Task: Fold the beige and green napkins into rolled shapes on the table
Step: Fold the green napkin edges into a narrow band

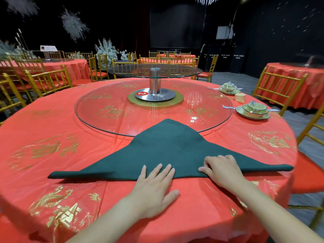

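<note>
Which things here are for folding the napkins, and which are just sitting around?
For the job:
green napkin, folded into a triangle
left hand, pressing flat on it
right hand, fingers curled at its near edge
beige napkin, rolled, between the dishes
table

Just lying about:
nearer green dish set
farther green dish set
glass turntable
gold chair

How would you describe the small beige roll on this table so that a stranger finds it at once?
Start at the round red table and go right, past its glass turntable. Between the far green dish set and the near green dish set sits the beige napkin roll, the only pale cloth thing among glazed dishes.
</note>
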A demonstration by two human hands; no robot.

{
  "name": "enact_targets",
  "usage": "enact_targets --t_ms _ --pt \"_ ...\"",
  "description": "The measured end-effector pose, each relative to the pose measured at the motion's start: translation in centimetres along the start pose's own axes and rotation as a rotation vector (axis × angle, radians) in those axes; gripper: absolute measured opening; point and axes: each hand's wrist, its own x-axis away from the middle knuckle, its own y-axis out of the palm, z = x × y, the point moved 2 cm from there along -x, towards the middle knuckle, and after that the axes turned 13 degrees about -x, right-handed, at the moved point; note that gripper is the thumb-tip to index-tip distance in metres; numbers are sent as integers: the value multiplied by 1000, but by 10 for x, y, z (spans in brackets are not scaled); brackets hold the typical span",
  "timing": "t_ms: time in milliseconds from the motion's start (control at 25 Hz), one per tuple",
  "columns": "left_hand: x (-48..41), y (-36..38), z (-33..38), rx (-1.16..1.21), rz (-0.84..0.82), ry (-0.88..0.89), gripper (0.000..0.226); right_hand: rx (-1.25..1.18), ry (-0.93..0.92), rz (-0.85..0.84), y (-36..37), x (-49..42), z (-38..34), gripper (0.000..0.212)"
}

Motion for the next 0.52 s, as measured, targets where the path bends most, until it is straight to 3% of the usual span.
enact_targets --t_ms 120,200,240,360,520 --pt "2 0 0 6 -32 -6 71 30 68 20 -3 2 -5 28" --pt "1 2 1 17 -34 -6 72 26 -79 203 3 8 -22 28" --pt "0 3 1 26 -29 -6 72 -57 -164 249 8 12 -38 43" --pt "-1 5 2 79 22 -1 74 -337 -210 -16 27 26 -85 90" --pt "-2 6 1 46 36 -19 89 -233 -171 -133 33 30 -65 109"
